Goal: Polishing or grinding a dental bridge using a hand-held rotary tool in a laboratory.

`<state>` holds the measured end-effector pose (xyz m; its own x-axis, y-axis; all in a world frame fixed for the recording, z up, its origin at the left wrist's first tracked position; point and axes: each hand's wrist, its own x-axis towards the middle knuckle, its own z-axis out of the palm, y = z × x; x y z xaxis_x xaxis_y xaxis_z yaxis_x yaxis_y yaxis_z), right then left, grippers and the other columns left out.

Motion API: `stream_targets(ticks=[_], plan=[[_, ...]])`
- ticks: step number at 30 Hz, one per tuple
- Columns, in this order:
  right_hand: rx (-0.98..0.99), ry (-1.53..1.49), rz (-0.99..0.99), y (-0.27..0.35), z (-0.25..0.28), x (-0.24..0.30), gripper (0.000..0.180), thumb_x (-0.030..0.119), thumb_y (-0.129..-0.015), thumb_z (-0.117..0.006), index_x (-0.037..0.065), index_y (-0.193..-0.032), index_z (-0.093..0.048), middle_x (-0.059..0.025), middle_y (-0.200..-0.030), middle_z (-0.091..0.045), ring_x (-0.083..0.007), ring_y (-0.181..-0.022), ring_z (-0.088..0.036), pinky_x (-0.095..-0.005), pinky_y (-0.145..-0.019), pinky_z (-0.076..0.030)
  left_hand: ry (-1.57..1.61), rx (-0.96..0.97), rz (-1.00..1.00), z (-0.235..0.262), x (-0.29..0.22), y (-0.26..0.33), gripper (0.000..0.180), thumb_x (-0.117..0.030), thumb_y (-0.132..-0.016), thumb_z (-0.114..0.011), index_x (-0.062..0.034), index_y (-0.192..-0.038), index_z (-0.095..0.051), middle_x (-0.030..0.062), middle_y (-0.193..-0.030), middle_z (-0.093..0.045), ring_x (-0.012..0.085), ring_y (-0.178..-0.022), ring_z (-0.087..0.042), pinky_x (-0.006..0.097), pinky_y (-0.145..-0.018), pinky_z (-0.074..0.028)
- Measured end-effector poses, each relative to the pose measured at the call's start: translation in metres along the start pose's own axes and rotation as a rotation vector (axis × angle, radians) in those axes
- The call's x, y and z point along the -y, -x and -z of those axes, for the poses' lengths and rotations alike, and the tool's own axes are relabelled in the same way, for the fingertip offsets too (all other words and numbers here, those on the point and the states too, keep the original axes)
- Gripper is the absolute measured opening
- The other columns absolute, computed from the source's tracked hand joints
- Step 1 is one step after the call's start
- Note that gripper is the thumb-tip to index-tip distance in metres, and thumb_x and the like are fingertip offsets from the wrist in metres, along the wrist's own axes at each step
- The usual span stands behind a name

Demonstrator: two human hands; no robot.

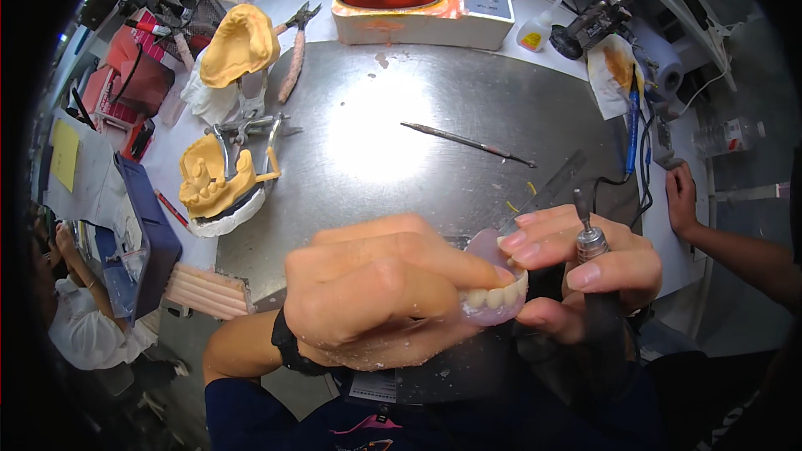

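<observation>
Close to my body, my left hand point(376, 292) is closed round a partial denture point(494, 299) with a pale pink, see-through base and a row of cream teeth. Its thumb and fingers grip the near side of the base. A rotary handpiece point(591, 244) with a dark grinding tip pointing up is held in my right hand point(622, 271), between the fingers. The right fingertips also steady the denture's right side, and the tip stays apart from it. Farther left, an articulator point(242, 127) stands opened, with a yellow upper plaster model point(240, 46) and a lower plaster model point(209, 188) with teeth.
A metal work plate point(351, 159) bears a wax carver point(468, 145) and a transparent ruler point(560, 184). Behind it stands a wax heater point(418, 29), beside a small bottle point(541, 27). Pliers point(296, 54) lie back left. Another person's arm point(735, 255) rests at right.
</observation>
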<state>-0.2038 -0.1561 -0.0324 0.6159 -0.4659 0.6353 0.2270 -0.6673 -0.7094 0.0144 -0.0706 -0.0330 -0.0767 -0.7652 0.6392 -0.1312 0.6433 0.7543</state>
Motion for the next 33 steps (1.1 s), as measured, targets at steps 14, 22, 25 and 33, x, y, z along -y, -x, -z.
stream_targets(ticks=[14, 22, 25, 33], plan=[[0.071, 0.042, 0.012, 0.0, 0.003, -0.002, 0.054, 0.022, -0.083, -0.088, 0.011, -0.115, -0.046, -0.016, -0.091, -0.073, -0.0297, -0.083, -0.076, -0.0468, -0.081, -0.059, -0.063, 0.029, -0.016, 0.002, -0.002, -0.004, 0.043, 0.0, -0.068, -0.093, -0.0089, -0.094, -0.061, 0.0136, -0.093, -0.077, 0.0227, -0.074, -0.073, 0.031, -0.064, -0.058], [0.032, -0.007, -0.01, 0.002, -0.001, -0.002, 0.052, 0.022, -0.085, -0.086, 0.011, -0.117, -0.048, -0.0162, -0.092, -0.073, -0.0291, -0.081, -0.075, -0.045, -0.079, -0.059, -0.064, 0.018, 0.034, 0.001, -0.005, -0.004, 0.045, 0.001, -0.067, -0.094, -0.0089, -0.094, -0.06, 0.0151, -0.092, -0.077, 0.0217, -0.076, -0.074, 0.031, -0.064, -0.057], [0.023, -0.001, -0.012, 0.003, -0.002, -0.002, 0.051, 0.022, -0.085, -0.086, 0.011, -0.118, -0.048, -0.0161, -0.091, -0.073, -0.029, -0.08, -0.075, -0.0438, -0.077, -0.059, -0.041, 0.012, 0.046, -0.003, -0.004, -0.004, 0.045, 0.002, -0.067, -0.094, -0.0089, -0.095, -0.06, 0.0146, -0.091, -0.077, 0.0214, -0.075, -0.074, 0.03, -0.064, -0.057], [0.003, -0.027, 0.02, 0.001, -0.004, -0.004, 0.052, 0.017, -0.084, -0.086, 0.009, -0.117, -0.048, -0.0186, -0.096, -0.07, -0.032, -0.084, -0.073, -0.0448, -0.077, -0.061, -0.053, -0.024, 0.005, -0.003, 0.0, -0.004, 0.041, 0.004, -0.067, -0.092, -0.009, -0.092, -0.062, 0.0131, -0.093, -0.076, 0.0206, -0.072, -0.071, 0.03, -0.063, -0.057]])
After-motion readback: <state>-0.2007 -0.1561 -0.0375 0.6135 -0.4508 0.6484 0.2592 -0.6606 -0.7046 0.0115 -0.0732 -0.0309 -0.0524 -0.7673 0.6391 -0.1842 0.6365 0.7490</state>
